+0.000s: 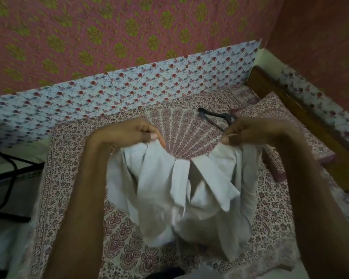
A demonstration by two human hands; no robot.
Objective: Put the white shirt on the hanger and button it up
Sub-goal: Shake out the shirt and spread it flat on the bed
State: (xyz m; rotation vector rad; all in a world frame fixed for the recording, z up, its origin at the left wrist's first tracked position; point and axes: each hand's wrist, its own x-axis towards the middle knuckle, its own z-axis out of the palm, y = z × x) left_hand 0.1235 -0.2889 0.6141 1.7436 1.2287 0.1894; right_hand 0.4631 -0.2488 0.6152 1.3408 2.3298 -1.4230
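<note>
**We Hold Up the White Shirt**

Our left hand [127, 133] is curled tight and pinches the top edge of the white shirt [181, 190] between thumb and fingers. Our right hand [250, 134] does the same on the other side. The two hands are apart, so the top of the shirt sags between them. The rest of the shirt hangs down in soft folds, and its bottom part lies bunched on the bedsheet [75, 178].

The dark hanger [214, 114] lies flat on the bedsheet, past our hands, with nothing on it. Our right hand hides part of it. It looks a bit blurry.

A pillow [302, 137] with the same red pattern sits on the right, next to a brown wooden bed edge [320, 137]. A flowery board [129, 87] stands behind the bed, under a pink wall [109, 33]. Some black bars [10, 168] show on the left.
</note>
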